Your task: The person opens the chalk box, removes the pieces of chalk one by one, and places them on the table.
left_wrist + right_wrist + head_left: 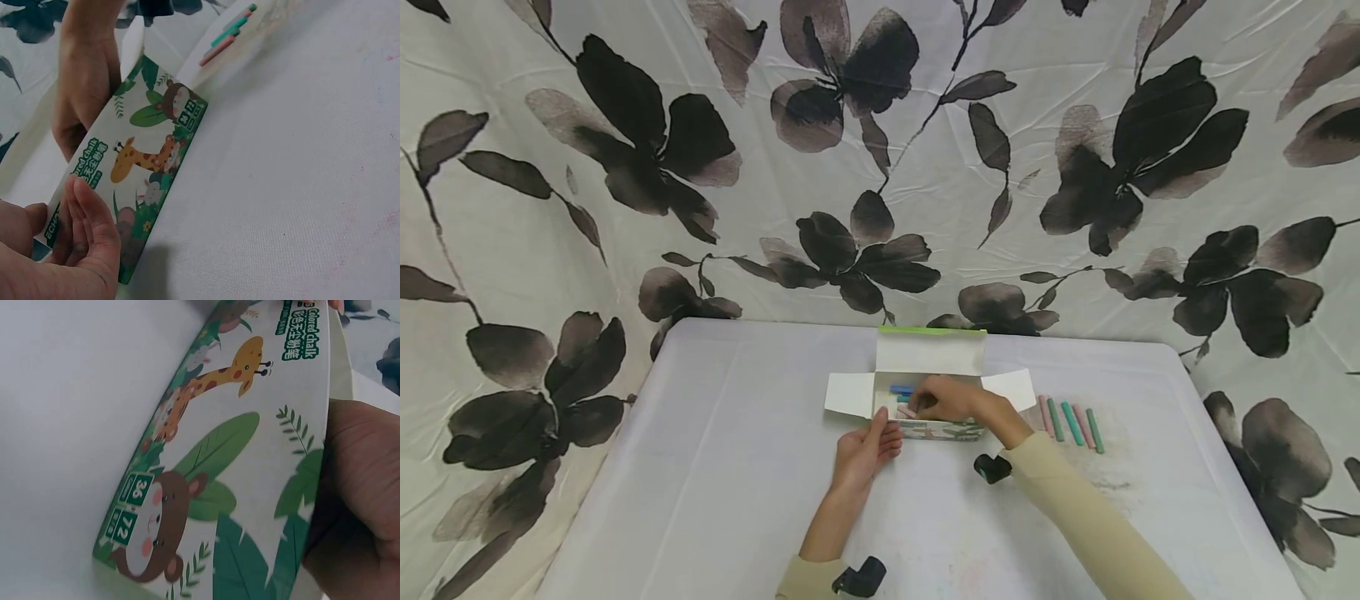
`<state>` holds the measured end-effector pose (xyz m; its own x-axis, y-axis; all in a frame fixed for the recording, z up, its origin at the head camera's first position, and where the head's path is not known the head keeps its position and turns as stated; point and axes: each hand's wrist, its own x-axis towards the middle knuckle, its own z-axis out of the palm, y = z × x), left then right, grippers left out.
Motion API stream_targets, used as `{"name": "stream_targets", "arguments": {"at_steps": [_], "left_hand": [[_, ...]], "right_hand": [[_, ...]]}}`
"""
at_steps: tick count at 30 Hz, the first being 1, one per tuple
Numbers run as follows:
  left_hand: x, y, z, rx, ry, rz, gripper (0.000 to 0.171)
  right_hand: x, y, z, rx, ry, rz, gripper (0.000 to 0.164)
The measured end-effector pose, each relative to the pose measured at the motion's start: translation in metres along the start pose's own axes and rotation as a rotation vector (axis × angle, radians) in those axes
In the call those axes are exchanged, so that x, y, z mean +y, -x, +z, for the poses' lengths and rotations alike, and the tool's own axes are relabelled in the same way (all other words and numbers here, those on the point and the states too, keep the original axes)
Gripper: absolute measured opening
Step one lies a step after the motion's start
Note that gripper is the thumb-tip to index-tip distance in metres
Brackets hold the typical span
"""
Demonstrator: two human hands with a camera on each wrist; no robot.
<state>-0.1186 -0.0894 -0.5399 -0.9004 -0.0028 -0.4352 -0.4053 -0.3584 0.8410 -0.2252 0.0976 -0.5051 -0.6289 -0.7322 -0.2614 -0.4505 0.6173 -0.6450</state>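
An open chalk box (925, 392) printed with a giraffe and a bear lies at the middle of a white table (700, 467); the left hand (868, 450) rests straight fingers against its near wall, gripping nothing; the right hand (951, 400) reaches into the box from above, fingertips curled on a pink chalk (906, 412); five loose chalks (1071, 421) lie just right of the box.

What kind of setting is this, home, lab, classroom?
Most likely a staged recording setup, not a lived-in room. A table under a plain white cover stands against a floral cloth backdrop, and the only items out are a coloured chalk box and a row of chalk sticks.
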Motion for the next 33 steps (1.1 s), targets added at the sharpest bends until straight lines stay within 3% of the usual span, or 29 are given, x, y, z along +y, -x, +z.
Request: {"name": "stream_targets", "arguments": {"at_steps": [4, 10, 18, 26, 33], "left_hand": [[0.002, 0.002, 0.000, -0.008, -0.010, 0.011, 0.056], [0.002, 0.002, 0.000, 0.000, -0.012, -0.001, 0.056], [0.001, 0.001, 0.001, 0.001, -0.020, -0.009, 0.056], [0.002, 0.000, -0.001, -0.019, -0.031, -0.006, 0.058], [0.001, 0.000, 0.000, 0.008, -0.044, -0.010, 0.058]], "right_hand": [[0.000, 0.009, -0.004, 0.084, -0.057, -0.014, 0.016], [0.004, 0.020, -0.010, 0.226, -0.117, -0.109, 0.025], [0.007, 0.040, -0.023, 0.367, -0.166, -0.157, 0.023], [0.008, 0.062, -0.031, 0.468, -0.190, -0.094, 0.027], [0.011, 0.085, -0.034, 0.506, -0.220, -0.026, 0.029]]}}
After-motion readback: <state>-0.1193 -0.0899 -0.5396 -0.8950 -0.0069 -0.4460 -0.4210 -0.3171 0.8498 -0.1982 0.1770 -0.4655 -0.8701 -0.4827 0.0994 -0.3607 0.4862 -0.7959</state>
